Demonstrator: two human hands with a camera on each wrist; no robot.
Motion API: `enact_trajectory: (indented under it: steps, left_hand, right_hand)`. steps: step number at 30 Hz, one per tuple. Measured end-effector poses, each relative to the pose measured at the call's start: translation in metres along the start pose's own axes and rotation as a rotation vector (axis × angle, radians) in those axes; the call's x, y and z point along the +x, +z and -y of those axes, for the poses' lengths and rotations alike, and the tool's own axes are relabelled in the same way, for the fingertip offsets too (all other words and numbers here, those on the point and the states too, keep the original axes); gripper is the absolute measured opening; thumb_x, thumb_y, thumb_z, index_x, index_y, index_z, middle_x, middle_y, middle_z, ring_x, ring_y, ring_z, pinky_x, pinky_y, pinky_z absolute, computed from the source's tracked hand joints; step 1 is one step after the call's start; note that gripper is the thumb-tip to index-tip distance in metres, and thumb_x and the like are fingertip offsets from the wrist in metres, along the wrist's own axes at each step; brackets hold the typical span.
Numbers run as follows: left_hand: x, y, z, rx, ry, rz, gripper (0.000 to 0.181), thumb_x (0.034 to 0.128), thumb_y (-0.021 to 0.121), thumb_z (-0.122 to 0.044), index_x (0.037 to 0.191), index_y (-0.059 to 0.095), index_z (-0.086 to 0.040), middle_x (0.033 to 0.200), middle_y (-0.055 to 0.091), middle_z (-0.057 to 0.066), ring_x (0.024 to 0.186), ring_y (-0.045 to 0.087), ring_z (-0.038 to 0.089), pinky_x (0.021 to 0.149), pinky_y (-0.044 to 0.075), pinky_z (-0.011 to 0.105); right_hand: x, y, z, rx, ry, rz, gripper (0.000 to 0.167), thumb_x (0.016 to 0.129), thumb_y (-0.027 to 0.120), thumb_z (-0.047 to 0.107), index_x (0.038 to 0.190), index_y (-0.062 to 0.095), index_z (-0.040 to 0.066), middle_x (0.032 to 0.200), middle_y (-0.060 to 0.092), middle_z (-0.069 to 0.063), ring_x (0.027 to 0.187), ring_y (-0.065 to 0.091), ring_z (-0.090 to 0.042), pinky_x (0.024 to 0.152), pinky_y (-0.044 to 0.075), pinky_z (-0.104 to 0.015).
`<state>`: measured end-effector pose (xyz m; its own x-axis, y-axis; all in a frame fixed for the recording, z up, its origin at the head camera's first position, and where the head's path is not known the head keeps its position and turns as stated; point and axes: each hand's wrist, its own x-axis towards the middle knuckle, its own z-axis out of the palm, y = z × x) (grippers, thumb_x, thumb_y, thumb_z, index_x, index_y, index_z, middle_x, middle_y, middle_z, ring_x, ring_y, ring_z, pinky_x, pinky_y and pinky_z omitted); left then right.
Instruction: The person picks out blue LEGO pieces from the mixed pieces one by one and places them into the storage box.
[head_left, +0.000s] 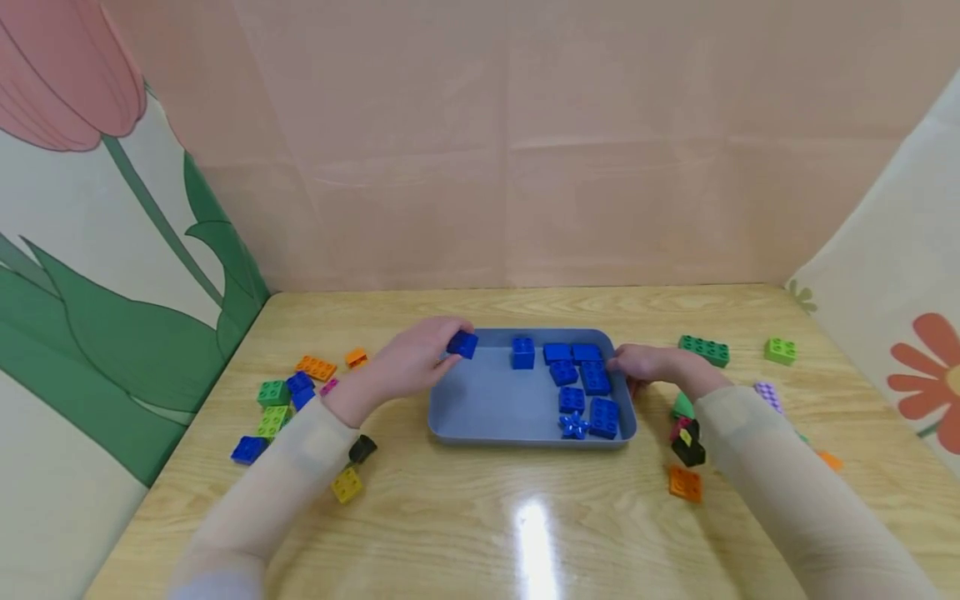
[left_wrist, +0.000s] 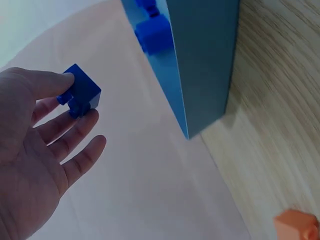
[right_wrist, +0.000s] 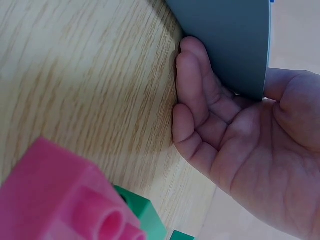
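My left hand (head_left: pixel 420 354) pinches a blue toy brick (head_left: pixel 462 343) over the back left corner of a grey-blue tray (head_left: pixel 480 437). In the left wrist view the same brick (left_wrist: pixel 84 90) sits between thumb and fingertips, its studs toward the palm. My right hand (head_left: pixel 645 364) grips the tray's right wall; in the right wrist view its thumb goes over the rim and its curled fingers (right_wrist: pixel 192 85) lie against the outside of the wall (right_wrist: pixel 230 45). Inside the tray, several blue bricks (head_left: pixel 596 377) and a blue star-shaped piece (head_left: pixel 573 426) lie mostly on the right side.
Left of the tray lie loose bricks, among them orange (head_left: pixel 316 367), green (head_left: pixel 273 392), blue (head_left: pixel 250 449) and yellow (head_left: pixel 347 484) ones. To the right are a dark green brick (head_left: pixel 704 350), a lime brick (head_left: pixel 781 350), a black piece (head_left: pixel 688 444) and an orange brick (head_left: pixel 685 483).
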<state>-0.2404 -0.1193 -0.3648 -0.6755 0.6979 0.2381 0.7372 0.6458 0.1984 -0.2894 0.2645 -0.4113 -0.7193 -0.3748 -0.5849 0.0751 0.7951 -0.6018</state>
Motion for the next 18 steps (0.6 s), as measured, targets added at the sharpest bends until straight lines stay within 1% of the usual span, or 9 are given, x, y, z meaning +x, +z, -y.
enact_trajectory:
  steps: [4, 7, 9, 13, 16, 18]
  left_hand:
    - [0.013, 0.002, -0.009, -0.002, 0.058, 0.025, 0.039, 0.0965, 0.060, -0.016, 0.132, 0.047, -0.005, 0.126, 0.057, 0.010, 0.115, 0.054, 0.023, 0.100, 0.043, 0.038]
    - [0.021, 0.002, -0.015, -0.009, 0.083, 0.046, 0.038, 0.0957, 0.061, -0.012, 0.131, 0.048, -0.004, 0.124, 0.058, 0.008, 0.114, 0.054, 0.022, 0.100, 0.043, 0.037]
    - [0.027, 0.003, -0.018, 0.002, 0.093, 0.067, 0.038, 0.0952, 0.061, -0.011, 0.131, 0.049, -0.005, 0.124, 0.058, 0.007, 0.115, 0.053, 0.020, 0.100, 0.043, 0.035]
    - [0.038, 0.005, -0.026, 0.053, 0.116, 0.140, 0.040, 0.0952, 0.062, -0.012, 0.133, 0.049, -0.007, 0.129, 0.056, 0.006, 0.119, 0.052, 0.019, 0.101, 0.041, 0.033]
    - [0.046, 0.009, -0.034, 0.084, 0.118, 0.224, 0.041, 0.0962, 0.061, -0.016, 0.135, 0.048, -0.010, 0.131, 0.056, 0.005, 0.119, 0.053, 0.018, 0.100, 0.042, 0.031]
    - [0.051, 0.014, -0.039, 0.115, 0.131, 0.270, 0.041, 0.0966, 0.061, -0.018, 0.135, 0.047, -0.011, 0.130, 0.057, 0.004, 0.117, 0.054, 0.018, 0.098, 0.044, 0.030]
  right_hand:
    - [0.000, -0.001, -0.001, -0.001, 0.000, -0.001, 0.037, 0.104, 0.034, 0.019, 0.122, 0.042, -0.013, 0.089, 0.059, -0.012, 0.077, 0.058, -0.025, 0.075, 0.050, -0.040]
    - [0.001, -0.002, -0.001, -0.003, 0.002, 0.000, 0.038, 0.104, 0.034, 0.019, 0.123, 0.041, -0.014, 0.090, 0.059, -0.012, 0.077, 0.058, -0.025, 0.075, 0.050, -0.039]
    - [0.002, -0.002, -0.001, -0.002, 0.006, 0.002, 0.039, 0.104, 0.034, 0.018, 0.124, 0.041, -0.014, 0.090, 0.060, -0.012, 0.076, 0.059, -0.023, 0.075, 0.050, -0.039]
    - [0.002, -0.003, -0.001, -0.009, -0.010, 0.009, 0.039, 0.104, 0.033, 0.017, 0.124, 0.041, -0.016, 0.087, 0.063, -0.010, 0.072, 0.060, -0.020, 0.073, 0.051, -0.039]
    - [0.001, -0.004, -0.001, -0.014, -0.016, 0.010, 0.040, 0.104, 0.033, 0.016, 0.123, 0.042, -0.017, 0.086, 0.063, -0.010, 0.071, 0.061, -0.020, 0.071, 0.051, -0.039]
    - [-0.001, -0.004, -0.001, -0.012, -0.006, 0.009, 0.039, 0.104, 0.033, 0.017, 0.123, 0.042, -0.017, 0.086, 0.062, -0.010, 0.073, 0.061, -0.021, 0.071, 0.051, -0.038]
